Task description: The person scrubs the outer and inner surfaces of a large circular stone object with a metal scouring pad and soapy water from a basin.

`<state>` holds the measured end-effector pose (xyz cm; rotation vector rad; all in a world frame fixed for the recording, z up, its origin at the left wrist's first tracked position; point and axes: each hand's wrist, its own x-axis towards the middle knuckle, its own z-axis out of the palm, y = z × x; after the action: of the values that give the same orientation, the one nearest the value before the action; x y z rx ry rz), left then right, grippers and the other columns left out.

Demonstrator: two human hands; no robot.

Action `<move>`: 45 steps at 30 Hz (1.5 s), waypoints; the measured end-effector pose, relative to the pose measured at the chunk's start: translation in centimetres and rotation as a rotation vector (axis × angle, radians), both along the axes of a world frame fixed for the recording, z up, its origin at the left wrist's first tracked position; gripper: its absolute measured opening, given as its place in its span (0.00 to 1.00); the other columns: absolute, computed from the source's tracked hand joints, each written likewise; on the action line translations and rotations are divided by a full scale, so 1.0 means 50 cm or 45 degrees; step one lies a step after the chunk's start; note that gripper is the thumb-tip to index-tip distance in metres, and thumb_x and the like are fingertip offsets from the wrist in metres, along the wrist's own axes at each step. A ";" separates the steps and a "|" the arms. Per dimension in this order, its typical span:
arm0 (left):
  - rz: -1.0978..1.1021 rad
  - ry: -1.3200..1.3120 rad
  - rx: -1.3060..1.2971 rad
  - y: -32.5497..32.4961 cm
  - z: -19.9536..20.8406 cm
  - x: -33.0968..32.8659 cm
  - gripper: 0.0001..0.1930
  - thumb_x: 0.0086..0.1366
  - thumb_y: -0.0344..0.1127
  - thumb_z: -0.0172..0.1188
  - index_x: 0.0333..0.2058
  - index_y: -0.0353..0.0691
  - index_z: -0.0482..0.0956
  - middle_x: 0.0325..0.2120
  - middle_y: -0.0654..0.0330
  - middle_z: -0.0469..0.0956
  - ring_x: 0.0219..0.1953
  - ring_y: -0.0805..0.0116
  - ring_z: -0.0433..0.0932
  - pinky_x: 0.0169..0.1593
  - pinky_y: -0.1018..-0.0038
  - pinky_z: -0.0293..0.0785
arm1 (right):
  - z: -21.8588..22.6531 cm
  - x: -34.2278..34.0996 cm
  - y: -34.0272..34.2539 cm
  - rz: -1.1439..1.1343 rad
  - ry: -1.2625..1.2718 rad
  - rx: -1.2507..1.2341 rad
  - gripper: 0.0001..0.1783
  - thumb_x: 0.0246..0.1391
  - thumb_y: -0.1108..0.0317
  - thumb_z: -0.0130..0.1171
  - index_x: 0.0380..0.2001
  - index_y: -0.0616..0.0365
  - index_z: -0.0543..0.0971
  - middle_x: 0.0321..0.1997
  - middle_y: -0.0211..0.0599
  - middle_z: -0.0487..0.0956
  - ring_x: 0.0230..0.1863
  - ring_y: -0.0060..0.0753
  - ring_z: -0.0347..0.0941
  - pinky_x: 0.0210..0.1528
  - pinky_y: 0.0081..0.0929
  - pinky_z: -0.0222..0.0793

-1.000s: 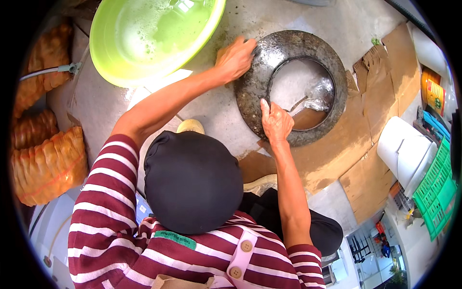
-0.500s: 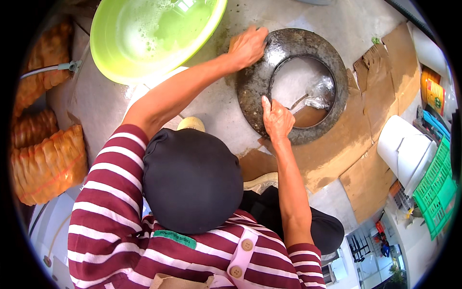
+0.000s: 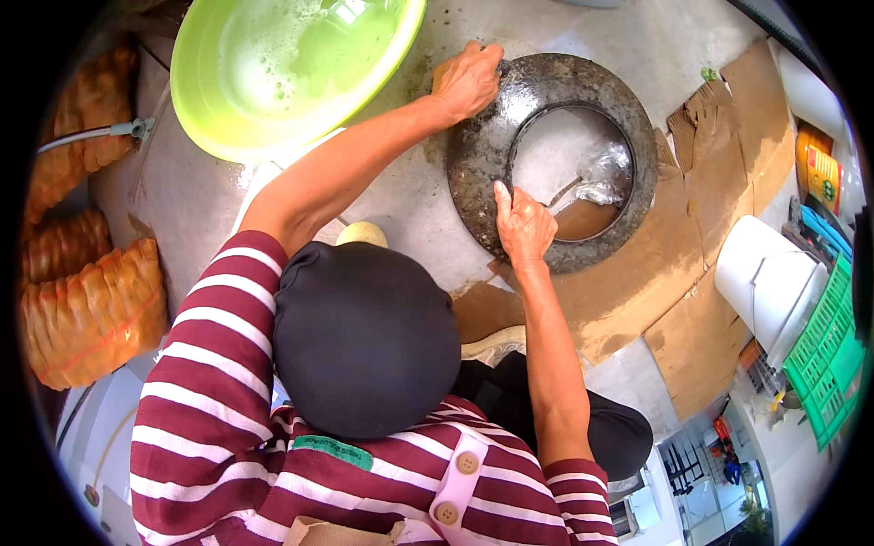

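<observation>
Movement over the last second is mainly that of the left hand [image 3: 466,82]: it has gone up along the outer edge of the ring [image 3: 482,150] to the upper left, while the right hand [image 3: 526,227] has kept its place at the hole's lower-left lip. The ring has barely shifted. My judgement is that the right hand steadies it, leaving the left free to reach a fresh stretch of edge.

The left hand is curled, fingertips hidden; I cannot tell whether it holds anything. The right seems to pinch the band, thumb on top, fingers bent into the hole.

The ring lies partly on the floor [image 3: 414,196], its lower-right side over the cardboard's [image 3: 628,309] upper-left edge. Clear plastic [image 3: 603,177] shows through the hole. Round and flat, it has no long axis; its broad side faces up.
</observation>
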<state>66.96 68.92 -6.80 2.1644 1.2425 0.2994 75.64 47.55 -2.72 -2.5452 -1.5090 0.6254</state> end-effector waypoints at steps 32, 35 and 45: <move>-0.125 -0.062 -0.048 -0.052 -0.011 -0.050 0.12 0.64 0.37 0.55 0.43 0.42 0.67 0.39 0.47 0.71 0.40 0.39 0.75 0.40 0.52 0.73 | -0.005 0.007 -0.002 -0.030 0.017 -0.042 0.29 0.60 0.43 0.50 0.19 0.56 0.76 0.20 0.48 0.78 0.24 0.55 0.74 0.29 0.47 0.68; -0.094 0.004 0.071 -0.001 -0.007 -0.007 0.12 0.64 0.36 0.55 0.43 0.42 0.67 0.38 0.47 0.71 0.39 0.40 0.75 0.40 0.51 0.73 | 0.002 0.003 0.002 -0.017 0.016 -0.036 0.28 0.60 0.43 0.50 0.19 0.56 0.76 0.20 0.48 0.78 0.24 0.55 0.75 0.29 0.47 0.68; -0.168 -0.041 -0.011 -0.074 0.010 -0.064 0.10 0.63 0.36 0.56 0.40 0.42 0.67 0.38 0.46 0.69 0.38 0.40 0.75 0.40 0.52 0.74 | -0.002 0.006 -0.001 -0.009 -0.005 -0.051 0.29 0.61 0.43 0.49 0.19 0.57 0.76 0.22 0.48 0.79 0.26 0.55 0.76 0.30 0.47 0.68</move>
<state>63.75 65.22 -6.29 2.2133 1.0758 0.2723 75.96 47.51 -2.81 -2.5815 -1.5028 0.6569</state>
